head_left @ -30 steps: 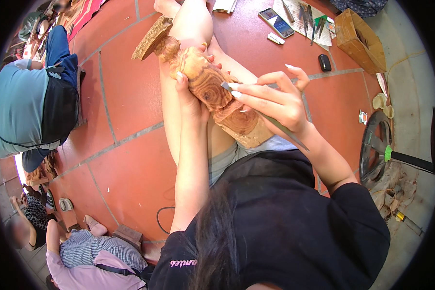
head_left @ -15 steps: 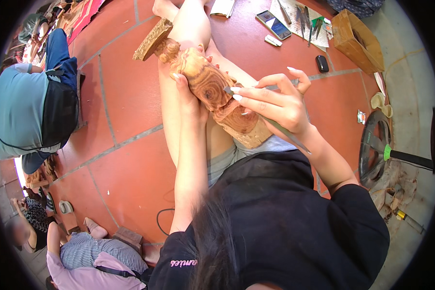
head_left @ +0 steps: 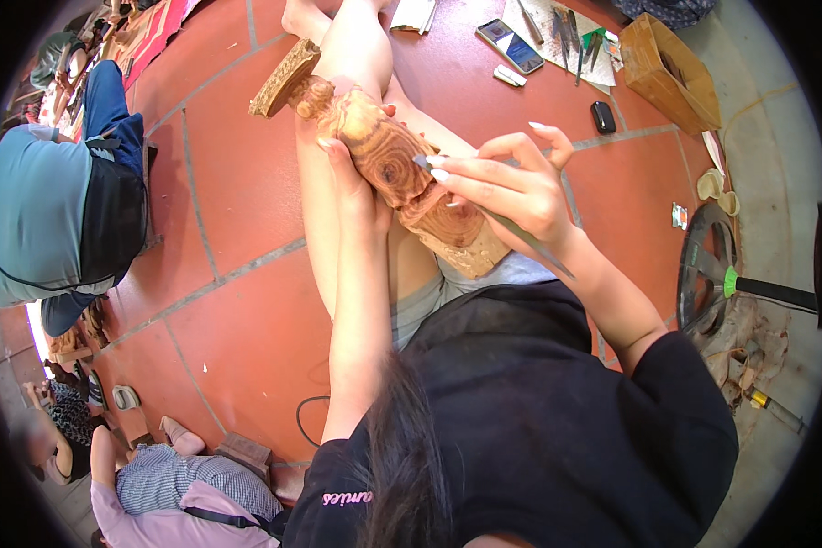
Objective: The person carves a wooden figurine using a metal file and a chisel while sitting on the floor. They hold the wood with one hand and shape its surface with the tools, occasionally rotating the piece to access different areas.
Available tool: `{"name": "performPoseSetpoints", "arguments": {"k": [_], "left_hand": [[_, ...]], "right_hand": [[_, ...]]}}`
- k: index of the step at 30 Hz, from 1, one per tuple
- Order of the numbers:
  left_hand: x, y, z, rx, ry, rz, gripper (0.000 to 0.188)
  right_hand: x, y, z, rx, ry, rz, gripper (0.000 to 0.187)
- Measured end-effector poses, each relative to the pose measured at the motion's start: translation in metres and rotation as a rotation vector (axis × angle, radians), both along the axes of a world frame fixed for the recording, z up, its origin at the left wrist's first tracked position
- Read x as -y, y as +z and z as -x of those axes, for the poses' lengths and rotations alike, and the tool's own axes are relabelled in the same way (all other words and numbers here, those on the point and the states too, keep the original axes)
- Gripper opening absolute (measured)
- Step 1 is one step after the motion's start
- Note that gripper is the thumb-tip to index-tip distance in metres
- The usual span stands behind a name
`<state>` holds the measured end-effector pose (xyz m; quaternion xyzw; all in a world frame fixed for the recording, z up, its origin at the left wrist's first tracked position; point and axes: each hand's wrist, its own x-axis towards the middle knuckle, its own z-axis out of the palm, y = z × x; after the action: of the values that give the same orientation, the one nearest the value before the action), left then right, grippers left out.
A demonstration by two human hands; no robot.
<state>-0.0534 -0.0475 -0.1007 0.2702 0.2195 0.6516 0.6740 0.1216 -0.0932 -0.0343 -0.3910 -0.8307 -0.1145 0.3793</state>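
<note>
A carved wooden figure with swirling grain lies slanted across my lap, its rough flat base toward the upper left. My left hand wraps around its side, thumb on the near face and some fingertips showing beyond the far edge. In my right hand is a slim grey metal carving tool, pinched between thumb and fingers, its shaft running back below the palm. The flat tip sits at the figure's right side, by the groove between the ringed bulge and the lower block; whether it touches the wood I cannot tell.
On the red tiled floor lie a phone, a white lighter-like item, a black case and several carving tools on paper. A wooden box and a black wheel-like base stand right. Other people sit left.
The right hand and tool have shifted slightly left and up along the figure. The left hand keeps its hold; the whole view has moved a little.
</note>
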Motion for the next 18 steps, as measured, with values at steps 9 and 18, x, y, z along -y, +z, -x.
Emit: {"name": "performPoseSetpoints", "arguments": {"k": [9,18], "left_hand": [[0.001,0.001,-0.001,0.032,-0.004,-0.022,0.075],[0.002,0.006,-0.001,0.018,0.006,-0.001,0.076]], "right_hand": [[-0.018,0.009,0.017,-0.05,-0.006,-0.076,0.021],[0.004,0.003,-0.006,0.035,0.051,-0.015,0.028]]}}
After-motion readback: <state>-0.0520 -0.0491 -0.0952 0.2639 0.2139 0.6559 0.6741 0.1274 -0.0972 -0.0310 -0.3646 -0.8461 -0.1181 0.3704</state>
